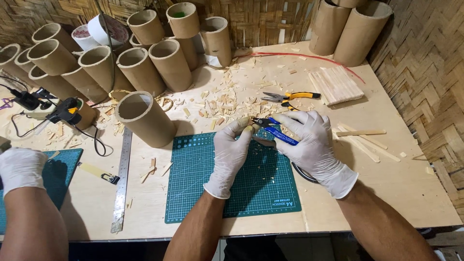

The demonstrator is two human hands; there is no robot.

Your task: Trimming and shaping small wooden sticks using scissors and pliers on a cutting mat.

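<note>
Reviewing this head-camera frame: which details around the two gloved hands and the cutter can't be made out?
- Piece pinched by the left hand: hidden by its fingertips, head view.
- Blue-handled cutter: jaws too small to tell whether open; lower handle covered by the right hand.
- Co-worker's gloved hand: cut off by the left edge.
- Glue gun: nozzle too small and dark to read.
- Cardboard tubes at top right: tops cut off by the frame.
</note>
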